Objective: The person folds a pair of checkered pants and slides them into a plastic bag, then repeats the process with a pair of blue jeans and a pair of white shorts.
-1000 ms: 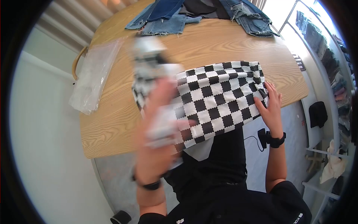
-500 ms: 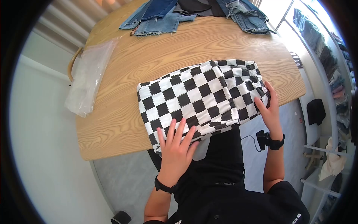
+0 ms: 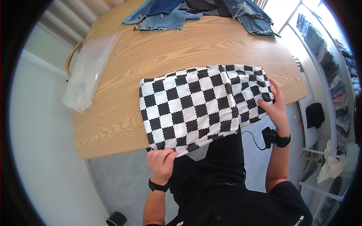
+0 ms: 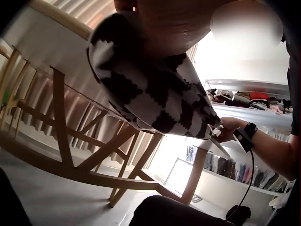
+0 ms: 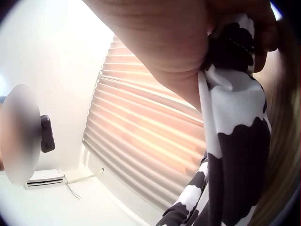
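Folded black-and-white checkered pants [image 3: 188, 105] lie across the near side of the wooden table [image 3: 113, 124], their front edge hanging over it. The gathered elastic waistband is at the right end, and a folded-over layer covers the left part. With curled fingers, my left hand [image 3: 161, 164] pinches the near left corner at the table's edge. My right hand [image 3: 277, 109] holds the waistband end, thumb on top and fingers on the far side. In the right wrist view, the checkered cloth [image 5: 240, 108] runs down from between the fingers.
Blue jeans [image 3: 160, 17] and dark trousers lie at the table's far end. A clear plastic bag [image 3: 88, 73] hangs partly off the left edge, by a chair [image 3: 71, 58]. Clothes racks [image 3: 328, 75] stand on the right. Beneath is a wooden table frame [image 4: 61, 117].
The left hand swung a blurred part of the pants over, then lay spread on the cloth, and now grips the near left corner. The right hand has stayed at the waistband.
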`<state>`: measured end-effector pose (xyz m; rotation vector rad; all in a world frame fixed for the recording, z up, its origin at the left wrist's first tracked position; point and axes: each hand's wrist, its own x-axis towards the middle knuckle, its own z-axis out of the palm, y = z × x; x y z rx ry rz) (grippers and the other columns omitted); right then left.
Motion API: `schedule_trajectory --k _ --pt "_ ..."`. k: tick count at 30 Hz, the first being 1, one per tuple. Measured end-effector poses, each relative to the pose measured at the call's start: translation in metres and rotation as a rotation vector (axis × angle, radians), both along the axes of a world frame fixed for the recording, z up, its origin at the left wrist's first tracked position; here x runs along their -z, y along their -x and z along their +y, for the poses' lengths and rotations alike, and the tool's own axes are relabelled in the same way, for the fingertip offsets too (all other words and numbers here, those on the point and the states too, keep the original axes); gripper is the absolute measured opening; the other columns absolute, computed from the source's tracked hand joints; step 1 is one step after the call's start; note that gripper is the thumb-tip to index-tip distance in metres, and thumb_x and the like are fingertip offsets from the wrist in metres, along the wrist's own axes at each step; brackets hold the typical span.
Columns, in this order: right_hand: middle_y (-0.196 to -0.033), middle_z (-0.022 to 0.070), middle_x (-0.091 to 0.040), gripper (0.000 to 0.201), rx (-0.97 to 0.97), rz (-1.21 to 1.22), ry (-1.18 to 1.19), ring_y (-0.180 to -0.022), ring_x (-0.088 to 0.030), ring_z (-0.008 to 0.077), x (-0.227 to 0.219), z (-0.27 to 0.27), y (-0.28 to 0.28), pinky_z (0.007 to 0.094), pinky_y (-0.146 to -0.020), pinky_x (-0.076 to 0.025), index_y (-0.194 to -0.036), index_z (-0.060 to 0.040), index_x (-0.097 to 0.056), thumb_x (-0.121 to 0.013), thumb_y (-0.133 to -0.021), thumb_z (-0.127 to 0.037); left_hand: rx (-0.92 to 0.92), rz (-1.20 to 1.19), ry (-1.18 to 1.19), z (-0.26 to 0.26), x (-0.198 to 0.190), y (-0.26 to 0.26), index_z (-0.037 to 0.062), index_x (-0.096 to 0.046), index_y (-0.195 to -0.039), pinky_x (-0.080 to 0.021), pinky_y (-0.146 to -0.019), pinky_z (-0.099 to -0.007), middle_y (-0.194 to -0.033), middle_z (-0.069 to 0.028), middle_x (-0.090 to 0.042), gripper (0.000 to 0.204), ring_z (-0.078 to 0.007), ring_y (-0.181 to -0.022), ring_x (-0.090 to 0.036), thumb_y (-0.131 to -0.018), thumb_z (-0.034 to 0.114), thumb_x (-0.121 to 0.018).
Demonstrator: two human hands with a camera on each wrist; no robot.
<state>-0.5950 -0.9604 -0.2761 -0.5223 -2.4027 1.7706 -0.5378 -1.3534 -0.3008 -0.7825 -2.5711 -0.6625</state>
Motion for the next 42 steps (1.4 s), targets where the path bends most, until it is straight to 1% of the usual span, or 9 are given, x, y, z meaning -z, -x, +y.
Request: schedule_trajectory --k 9,13,16,20,26,28,32,38,42 --pt "-0.111 0.0107 -0.060 0.070 0.086 0.200 -0.034 -0.097 -0.059 0.0140 -0.047 -0.043 0.004 0.0255 -0.083 -0.049 -0.139 -0.0039 -0.039 -0.059 -0.072 0.005 -0.307 -0.095 -0.271 -0.013 0.018 -0.012 0.0073 -0.062 -0.086 -0.043 -0.068 -0.0348 -0.085 -0.0081 -0.054 0.031 -0.0257 -0.078 -0.053 -0.062 -0.013 -0.063" --pt "-0.147 0.0167 -0.038 0.074 -0.617 0.286 -0.057 -0.126 -0.046 0.0308 -0.084 -0.094 -0.010 0.0396 -0.103 -0.038 -0.136 -0.0053 -0.044 -0.076 -0.070 -0.009 -0.225 -0.164 -0.235 -0.009 0.021 -0.017 0.0087 -0.063 -0.079 -0.040 -0.060 -0.0321 -0.079 -0.0058 -0.048 0.029 -0.0230 -0.071 -0.051 -0.061 -0.013 -0.064" --pt "-0.143 0.0181 -0.039 0.075 -0.667 0.302 -0.306 -0.131 -0.038 0.0384 -0.075 -0.110 -0.011 0.0447 -0.107 -0.034 -0.140 -0.0054 -0.040 -0.076 -0.075 -0.013 -0.226 -0.162 -0.280 -0.004 0.024 -0.015 0.0114 -0.067 -0.076 -0.036 -0.055 -0.0305 -0.075 -0.0032 -0.042 0.030 -0.0202 -0.066 -0.047 -0.058 -0.013 -0.066" --pt "-0.142 0.0183 -0.039 0.072 -0.578 0.185 -0.622 -0.132 -0.037 0.0382 -0.028 -0.098 -0.018 0.0438 -0.107 -0.035 -0.140 -0.0048 -0.041 -0.075 -0.077 -0.012 -0.193 -0.262 -0.291 -0.004 0.029 -0.011 0.0117 -0.072 -0.083 -0.037 -0.055 -0.0303 -0.074 -0.0026 -0.043 0.030 -0.0191 -0.065 -0.048 -0.061 -0.009 -0.069" --pt "-0.136 0.0192 -0.043 0.060 -0.249 0.151 -0.258 -0.122 -0.049 0.0341 -0.007 -0.094 -0.025 0.0384 -0.102 -0.041 -0.133 -0.0060 -0.047 -0.071 -0.078 -0.005 -0.055 -0.436 -0.275 0.006 0.022 -0.008 0.0069 -0.063 -0.103 -0.045 -0.075 -0.0309 -0.094 -0.0080 -0.049 0.031 -0.0205 -0.088 -0.053 -0.074 0.002 -0.072" --pt "-0.133 0.0187 -0.046 0.056 -0.262 0.191 -0.316 -0.119 -0.051 0.0332 0.000 -0.098 -0.017 0.0376 -0.100 -0.042 -0.131 -0.0057 -0.049 -0.069 -0.079 -0.003 -0.329 -0.594 -1.120 0.012 0.047 -0.016 0.0058 -0.047 -0.118 -0.044 -0.085 -0.0331 -0.106 -0.0086 -0.048 0.041 -0.0195 -0.098 -0.050 -0.083 0.006 -0.068" --pt "-0.125 0.0173 -0.052 0.048 -0.225 0.299 -0.353 -0.112 -0.055 0.0327 0.021 -0.086 0.012 0.0360 -0.096 -0.043 -0.125 -0.0055 -0.055 -0.064 -0.079 0.002 -0.482 -0.809 -1.292 0.018 0.034 -0.002 0.0070 -0.041 -0.111 -0.048 -0.076 -0.0300 -0.103 -0.0069 -0.052 0.027 -0.0157 -0.088 -0.056 -0.092 0.005 -0.060" --pt "-0.137 0.0179 -0.045 0.049 -0.123 0.265 -0.570 -0.129 -0.038 0.0393 -0.018 -0.076 0.061 0.0470 -0.107 -0.032 -0.129 -0.0093 -0.054 -0.067 -0.082 -0.013 0.105 -1.464 -1.105 0.053 -0.013 0.019 0.0013 -0.051 -0.107 -0.051 -0.072 -0.0261 -0.099 -0.0097 -0.064 0.021 -0.0135 -0.081 -0.062 -0.093 0.012 -0.062" --pt "-0.148 0.0169 -0.035 0.055 -0.397 0.198 -0.688 -0.140 -0.024 0.0410 -0.019 -0.070 0.075 0.0561 -0.113 -0.017 -0.134 -0.0162 -0.053 -0.066 -0.085 -0.037 -0.065 -1.281 -0.998 0.055 -0.030 0.026 0.0005 -0.055 -0.096 -0.051 -0.069 -0.0241 -0.093 -0.0074 -0.065 0.014 -0.0109 -0.080 -0.062 -0.092 0.011 -0.063"
